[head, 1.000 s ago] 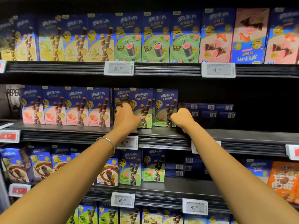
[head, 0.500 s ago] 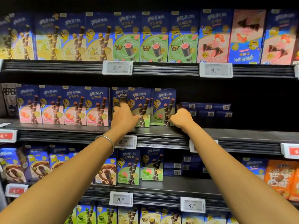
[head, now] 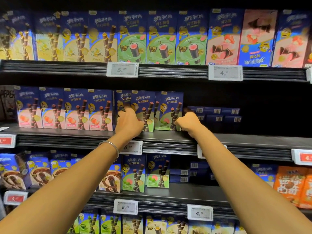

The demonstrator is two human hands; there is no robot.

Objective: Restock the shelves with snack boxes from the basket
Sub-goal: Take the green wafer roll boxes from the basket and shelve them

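Several blue-and-green snack boxes (head: 170, 112) stand upright in a tight group on the middle shelf (head: 162, 137). My left hand (head: 129, 121) is at the group's left end, with fingers curled on the leftmost box (head: 122, 100) and the thumb across the front of the second one. My right hand (head: 188, 122) is closed like a fist against the right side of the rightmost box. The group sits squeezed between the two hands. The basket is out of view.
Pink-fronted boxes (head: 65, 110) fill the middle shelf left of my hands. To the right, flat dark boxes with barcodes (head: 217, 114) lie stacked far back, with dark open shelf in front. Full rows stand on the top shelf (head: 162, 38), and price tags (head: 122, 69) line the shelf edges.
Both hands stay at the two ends of the green box group. Only the view has drifted slightly; the boxes show no clear shift along the shelf.
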